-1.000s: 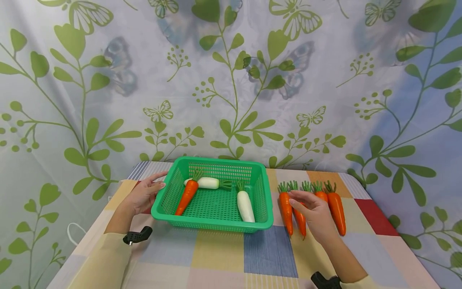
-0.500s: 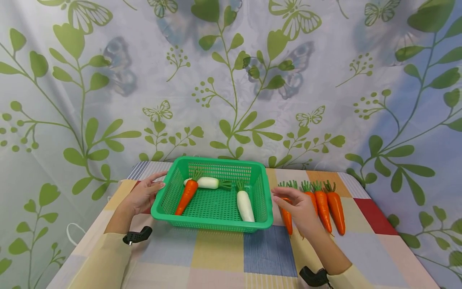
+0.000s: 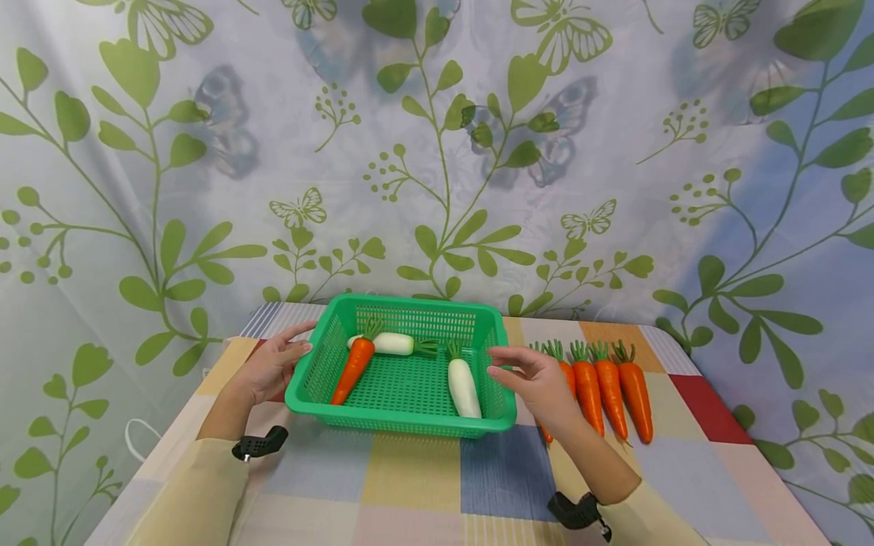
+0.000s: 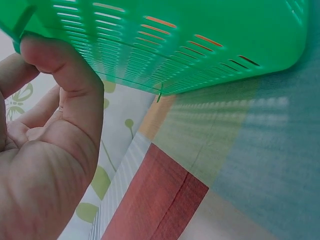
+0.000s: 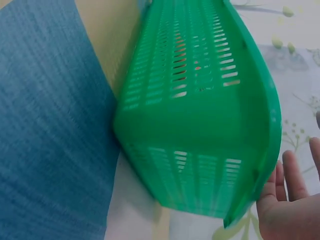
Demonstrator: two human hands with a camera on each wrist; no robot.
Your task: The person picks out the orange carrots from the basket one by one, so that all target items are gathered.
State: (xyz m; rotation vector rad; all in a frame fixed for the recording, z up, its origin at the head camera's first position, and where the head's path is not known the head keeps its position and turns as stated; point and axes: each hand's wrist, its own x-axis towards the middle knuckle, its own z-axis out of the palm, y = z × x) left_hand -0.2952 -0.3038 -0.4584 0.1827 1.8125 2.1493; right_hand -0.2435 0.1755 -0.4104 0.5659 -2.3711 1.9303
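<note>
A green plastic basket (image 3: 403, 425) stands mid-table. In it lie an orange carrot (image 3: 354, 370) with a green top at the left, a white radish (image 3: 394, 344) crosswise at the back and another white radish (image 3: 464, 388) at the right. My left hand (image 3: 269, 368) is at the basket's left side; in the left wrist view its thumb (image 4: 75, 85) touches the rim. My right hand (image 3: 539, 383) holds nothing, its fingers loosely extended over the right rim. In the right wrist view its fingertips show close beside the basket's edge (image 5: 272, 115).
To the right of the basket, several orange carrots (image 3: 610, 390) lie side by side, tops toward the back; the nearest ones are partly hidden by my right hand. A patchwork cloth (image 3: 423, 485) covers the table, and a leaf-patterned curtain (image 3: 437, 152) hangs behind it.
My right hand has moved left from above the carrots to the basket's right rim, uncovering more carrots. The left hand and the basket have stayed in place.
</note>
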